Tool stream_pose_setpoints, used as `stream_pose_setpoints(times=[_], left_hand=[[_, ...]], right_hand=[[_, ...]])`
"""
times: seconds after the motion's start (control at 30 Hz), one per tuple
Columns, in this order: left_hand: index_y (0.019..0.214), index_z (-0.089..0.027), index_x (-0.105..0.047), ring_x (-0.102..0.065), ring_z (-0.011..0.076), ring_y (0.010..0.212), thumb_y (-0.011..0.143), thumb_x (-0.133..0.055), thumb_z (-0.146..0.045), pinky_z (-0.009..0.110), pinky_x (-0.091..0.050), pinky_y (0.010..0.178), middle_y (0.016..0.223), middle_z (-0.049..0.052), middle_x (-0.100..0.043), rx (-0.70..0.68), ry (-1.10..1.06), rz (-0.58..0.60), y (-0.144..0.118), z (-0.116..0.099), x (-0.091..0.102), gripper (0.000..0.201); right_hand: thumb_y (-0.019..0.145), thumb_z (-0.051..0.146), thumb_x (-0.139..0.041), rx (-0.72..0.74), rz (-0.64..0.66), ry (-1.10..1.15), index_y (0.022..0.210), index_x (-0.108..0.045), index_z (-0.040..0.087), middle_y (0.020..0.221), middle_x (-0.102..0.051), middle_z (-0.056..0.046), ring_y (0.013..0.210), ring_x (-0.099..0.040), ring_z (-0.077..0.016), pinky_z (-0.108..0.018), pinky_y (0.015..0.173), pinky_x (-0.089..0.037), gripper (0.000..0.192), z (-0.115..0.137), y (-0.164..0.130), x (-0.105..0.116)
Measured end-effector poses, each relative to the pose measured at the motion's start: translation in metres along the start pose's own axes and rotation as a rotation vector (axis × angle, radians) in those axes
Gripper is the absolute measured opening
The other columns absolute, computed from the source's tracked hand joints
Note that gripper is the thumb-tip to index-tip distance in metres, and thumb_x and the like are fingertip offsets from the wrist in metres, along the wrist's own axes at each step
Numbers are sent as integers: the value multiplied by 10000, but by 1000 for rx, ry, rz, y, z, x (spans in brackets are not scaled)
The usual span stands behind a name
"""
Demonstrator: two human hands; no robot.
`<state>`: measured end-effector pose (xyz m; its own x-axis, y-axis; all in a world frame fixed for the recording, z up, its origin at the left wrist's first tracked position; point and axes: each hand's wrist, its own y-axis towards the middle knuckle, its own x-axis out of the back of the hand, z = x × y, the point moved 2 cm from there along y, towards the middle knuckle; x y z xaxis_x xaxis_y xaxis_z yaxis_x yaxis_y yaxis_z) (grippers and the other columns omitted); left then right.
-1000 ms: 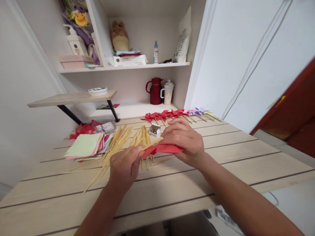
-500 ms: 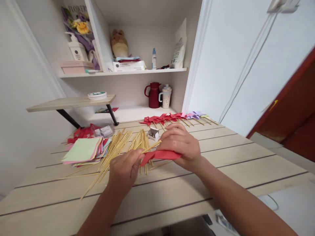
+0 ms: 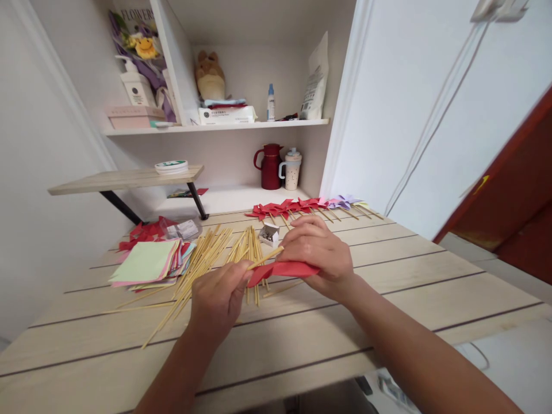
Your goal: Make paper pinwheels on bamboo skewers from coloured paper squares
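Observation:
Above the middle of the table, my left hand [image 3: 217, 294] is closed round a thin wooden stick [image 3: 266, 257] that slants up to the right. My right hand [image 3: 321, 253] grips a red paper pinwheel [image 3: 287, 269], its fingers curled over the top near the stick's tip. One red blade reaches across to my left fingertips. The fingers hide where stick and paper meet. Just behind the hands sits a small open white box [image 3: 269, 234] with little metal pieces in it. Loose wooden sticks [image 3: 207, 253] lie in piles behind and left of my left hand.
A row of red, pink and purple pinwheels on sticks [image 3: 302, 206] lies along the back edge. Stacked coloured paper squares [image 3: 144, 261] are at left, near red paper pieces [image 3: 146, 232]. A small raised shelf [image 3: 125, 179], a red jug [image 3: 271, 167] and a cup [image 3: 292, 170] stand behind.
Both hands keep the same hold on the stick and the red pinwheel. The red paper has tilted very slightly; the view has shifted a little.

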<state>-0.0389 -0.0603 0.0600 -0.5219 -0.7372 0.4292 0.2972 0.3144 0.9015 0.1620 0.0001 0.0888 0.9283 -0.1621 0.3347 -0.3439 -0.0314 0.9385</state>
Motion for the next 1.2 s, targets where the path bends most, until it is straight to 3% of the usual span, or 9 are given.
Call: stream_pose_setpoints(times=[0.5, 0.73, 0.97, 1.2], left_hand=[[942, -107, -693, -744, 155, 660, 1032, -484, -216, 240, -531, 597, 808, 88, -790, -23, 20, -27, -4, 0, -1, 252], [972, -152, -690, -693, 132, 585, 1045, -463, -257, 237, -493, 554, 746, 30, -766, -44, 30, 4, -4, -2, 1, 261], [945, -144, -722, -709, 148, 618, 1032, -464, -258, 235, -518, 587, 764, 55, -770, 99, -55, 0, -9, 1, -4, 296], [962, -153, -735, -724, 154, 677, 1033, -460, -276, 233, -528, 619, 817, 68, -785, 112, -56, 2, -18, 5, -10, 309]], right_hand=[[951, 168, -611, -18, 10, -6, 935, -699, 220, 792, -750, -21, 769, -702, -183, -440, 901, -523, 103, -2, -3, -1], [943, 216, -641, -36, -19, 0, 938, -706, 219, 799, -744, -24, 746, -710, -186, -442, 890, -530, 65, -3, -4, -2], [980, 225, -617, 8, -18, 2, 944, -708, 232, 774, -758, -3, 746, -703, -177, -422, 876, -515, 97, 1, 0, -1], [988, 279, -632, 12, -37, 2, 923, -719, 240, 765, -756, 0, 741, -699, -174, -409, 870, -516, 115, 1, 1, -1]])
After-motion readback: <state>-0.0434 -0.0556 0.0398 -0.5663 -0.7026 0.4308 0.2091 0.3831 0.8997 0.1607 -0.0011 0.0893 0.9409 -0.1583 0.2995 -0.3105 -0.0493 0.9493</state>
